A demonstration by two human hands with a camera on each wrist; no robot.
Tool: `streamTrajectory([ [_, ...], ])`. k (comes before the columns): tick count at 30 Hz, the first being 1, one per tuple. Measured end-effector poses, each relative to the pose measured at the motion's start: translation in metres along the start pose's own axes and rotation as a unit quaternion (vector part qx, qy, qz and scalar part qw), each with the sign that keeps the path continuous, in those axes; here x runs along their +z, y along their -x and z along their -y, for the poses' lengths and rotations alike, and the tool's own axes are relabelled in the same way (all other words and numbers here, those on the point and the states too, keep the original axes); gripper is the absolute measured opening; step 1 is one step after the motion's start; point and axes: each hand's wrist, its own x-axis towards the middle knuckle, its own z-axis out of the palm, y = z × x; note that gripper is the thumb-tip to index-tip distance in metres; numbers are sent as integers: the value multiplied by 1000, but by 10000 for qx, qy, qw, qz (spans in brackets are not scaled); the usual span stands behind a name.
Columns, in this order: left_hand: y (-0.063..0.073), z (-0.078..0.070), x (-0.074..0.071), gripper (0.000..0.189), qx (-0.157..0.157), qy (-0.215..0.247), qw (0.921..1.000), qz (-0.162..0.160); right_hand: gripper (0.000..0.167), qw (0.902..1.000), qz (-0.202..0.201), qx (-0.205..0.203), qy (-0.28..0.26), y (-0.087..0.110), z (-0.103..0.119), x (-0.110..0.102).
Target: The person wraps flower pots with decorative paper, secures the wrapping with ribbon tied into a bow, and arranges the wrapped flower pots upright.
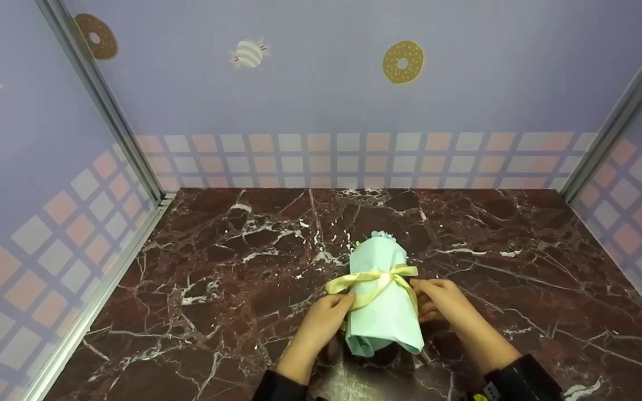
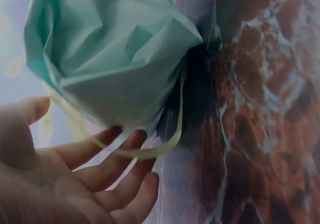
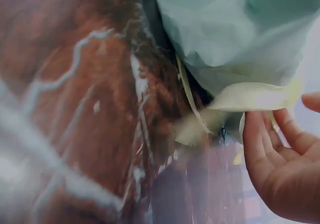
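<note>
A bouquet (image 1: pixel 385 323) in mint-green wrapping paper lies on the marbled table, its flower end pointing away. Small pale-blue flowers (image 1: pixel 381 234) peek out at that far end. Round its middle runs a yellow ribbon (image 1: pixel 366 277), tied in a bow on top. My left hand (image 1: pixel 324 317) is at the bouquet's left side; in the left wrist view its fingertips (image 2: pixel 134 139) touch the wrapping by a ribbon loop, thumb apart. At the right side, my right hand (image 1: pixel 441 301) has its fingertips (image 3: pixel 254 121) against the ribbon, thumb apart. The bouquet's underside is hidden.
The dark red marbled table (image 1: pixel 215 289) spreads around the bouquet, with small pale specks on it left of the flower end. A lilac wall (image 1: pixel 321 94) with a checked border stands behind, and similar panels (image 1: pixel 641 223) close off the left and right sides.
</note>
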Motion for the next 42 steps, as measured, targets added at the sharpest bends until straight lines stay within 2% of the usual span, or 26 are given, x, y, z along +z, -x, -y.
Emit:
streamTrajectory([
  [3,-5,-2,2,47,-108,-229,9996,-93,51,9987,256,446,-10,-9,0,0],
  [7,-12,-6,3,56,-313,-714,9969,-57,71,9937,719,769,375,-19,-3,0],
  [11,-18,-11,4,66,-395,-1028,9935,291,79,9864,1227,916,591,-29,-6,1],
  [15,-25,-15,6,75,-373,-930,9928,654,88,9824,1502,1019,453,-31,-6,3],
  [18,-29,-18,7,80,-299,-917,9927,721,87,9800,1670,1023,339,-29,-3,5],
  [21,-31,-21,8,82,-211,-829,9934,762,76,9785,1755,1062,201,-27,0,5],
  [24,-33,-24,8,82,-257,-621,9947,773,63,9773,1888,961,2,-25,2,5],
  [28,-34,-27,6,82,-511,-368,9951,764,55,9733,2154,756,-220,-24,0,5],
  [31,-32,-30,3,83,-641,-265,9944,800,53,9759,2042,697,-338,-22,-2,7],
  [35,-32,-34,1,81,-635,-100,9947,805,49,9864,1427,601,-551,-22,-2,13],
  [39,-33,-40,-1,76,-538,-115,9964,652,45,9929,899,218,-746,-14,11,21],
  [42,-35,-43,-3,68,-373,-203,9981,451,40,9980,404,-98,-484,-3,28,30],
])
